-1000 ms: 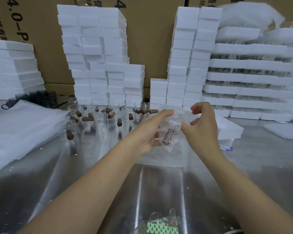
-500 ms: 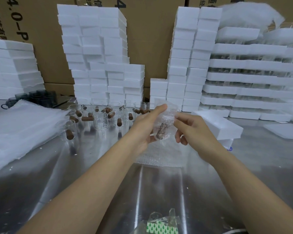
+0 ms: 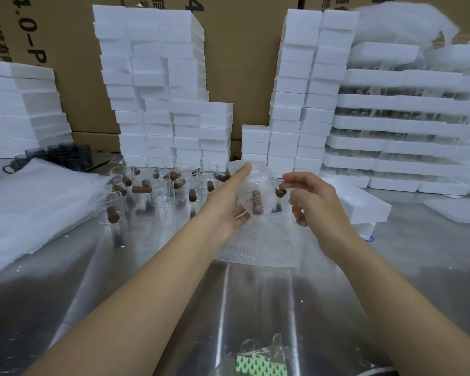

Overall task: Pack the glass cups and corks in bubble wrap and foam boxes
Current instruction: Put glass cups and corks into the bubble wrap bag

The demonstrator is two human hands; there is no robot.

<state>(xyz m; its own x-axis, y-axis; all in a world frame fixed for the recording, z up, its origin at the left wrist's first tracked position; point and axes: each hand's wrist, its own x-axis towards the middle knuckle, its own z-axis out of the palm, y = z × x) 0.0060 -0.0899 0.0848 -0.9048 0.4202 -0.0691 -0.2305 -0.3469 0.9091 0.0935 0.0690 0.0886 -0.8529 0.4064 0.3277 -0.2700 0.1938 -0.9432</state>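
Here our left hand (image 3: pixel 225 202) grips the bubble-wrapped glass cup (image 3: pixel 258 183) between outstretched fingers and thumb, a cork (image 3: pixel 256 202) showing inside it, above the surface (image 3: pixel 147 267). Our right hand (image 3: pixel 315 202) sits just beside it, fingers loosely curled; we cannot tell whether it pinches the wrap. Behind stand unwrapped glass cups (image 3: pixel 162 191), scattered corks (image 3: pixel 141 189) and stacked foam boxes (image 3: pixel 158 104).

We list one reflective sheet-metal table (image 3: pixel 418 253).

- Left: a loose pile of translucent white bubble-wrap sheets (image 3: pixel 38 207).
- Behind it: a cluster of dark smoked glass cups (image 3: pixel 65 156).
- Centre back: clear cylindrical glass cups (image 3: pixel 162 192), upright, with stubby brown corks (image 3: pixel 141 189) in and among them.
- Rear edge: stacks of white rectangular foam boxes (image 3: pixel 160 104).
- Centre: one flat clear bubble-wrap sheet (image 3: pixel 263 245).
- Right: a single white foam box (image 3: pixel 364 207), then a thin white foam slab (image 3: pixel 456 210).
- Near edge: a crumpled clear plastic bag (image 3: pixel 261 359) of green-and-white printed pieces.
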